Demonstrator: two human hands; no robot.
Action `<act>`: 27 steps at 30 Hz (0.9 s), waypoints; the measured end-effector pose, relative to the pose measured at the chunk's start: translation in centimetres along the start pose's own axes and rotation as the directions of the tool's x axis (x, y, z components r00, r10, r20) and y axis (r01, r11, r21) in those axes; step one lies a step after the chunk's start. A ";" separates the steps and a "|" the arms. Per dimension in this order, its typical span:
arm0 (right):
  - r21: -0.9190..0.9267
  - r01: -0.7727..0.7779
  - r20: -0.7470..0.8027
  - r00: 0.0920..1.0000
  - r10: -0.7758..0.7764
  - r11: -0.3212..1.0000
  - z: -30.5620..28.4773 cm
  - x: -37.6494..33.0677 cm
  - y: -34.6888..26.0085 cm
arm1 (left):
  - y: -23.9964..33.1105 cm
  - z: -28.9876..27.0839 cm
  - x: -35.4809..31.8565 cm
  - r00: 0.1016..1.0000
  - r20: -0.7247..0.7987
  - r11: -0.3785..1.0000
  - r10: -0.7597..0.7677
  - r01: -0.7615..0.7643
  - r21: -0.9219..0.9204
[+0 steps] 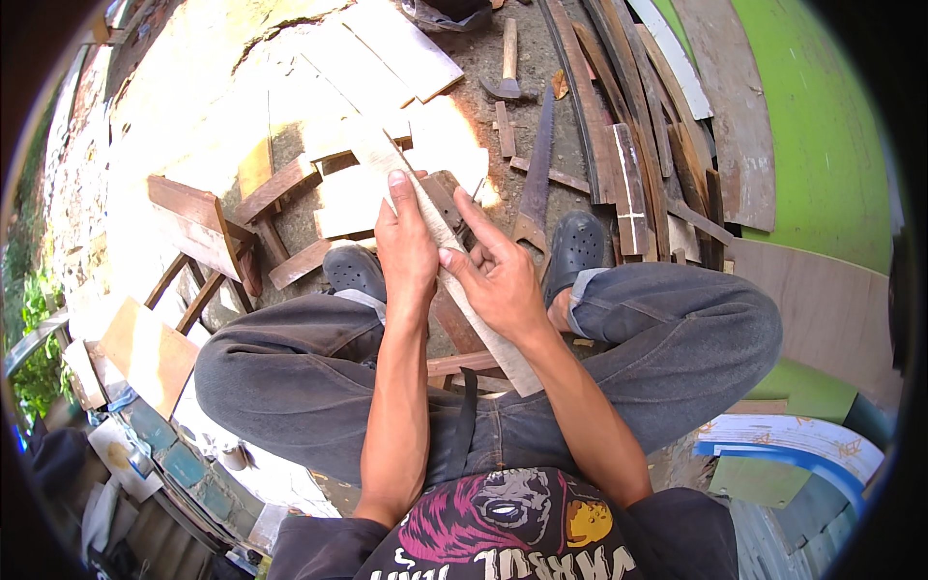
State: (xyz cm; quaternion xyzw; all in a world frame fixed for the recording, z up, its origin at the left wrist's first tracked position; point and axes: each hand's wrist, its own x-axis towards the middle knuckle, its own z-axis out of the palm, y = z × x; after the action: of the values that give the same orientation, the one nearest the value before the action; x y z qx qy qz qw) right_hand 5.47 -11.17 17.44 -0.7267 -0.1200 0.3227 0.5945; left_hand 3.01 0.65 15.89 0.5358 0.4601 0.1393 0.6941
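A long, thin, pale wooden strip [507, 358] slants between my knees, its near end over my lap and its far part washed out by sunlight. My left hand [406, 246] grips the strip along its left edge, thumb pointing up its face. Slightly nearer, my right hand [498, 280] holds the opposite edge, with the thumb on top and the index finger reaching forward. Behind the right fingers a dark block-like object [442, 193] is partly hidden, and I cannot make out its kind.
A claw hammer [509, 63] and a handsaw [537, 179] lie ahead on the ground. Long boards [628, 106] are stacked at the right beside a green panel [822, 106]. Nailed wooden pieces [198, 227] stand at the left, and a pale board [406, 48] lies far ahead.
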 end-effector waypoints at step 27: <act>-0.214 0.065 -0.186 0.977 -0.106 0.975 -2.5 2.7 -3.8 | 1.1 0.9 -0.3 0.999 -0.040 0.975 0.006 0.003 0.220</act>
State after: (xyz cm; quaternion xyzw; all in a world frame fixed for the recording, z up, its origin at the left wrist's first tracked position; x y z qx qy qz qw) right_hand 9.81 -10.64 20.33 -0.8069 -0.1249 0.2095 0.5379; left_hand 3.85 0.35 17.03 0.6069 0.4864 0.0987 0.6208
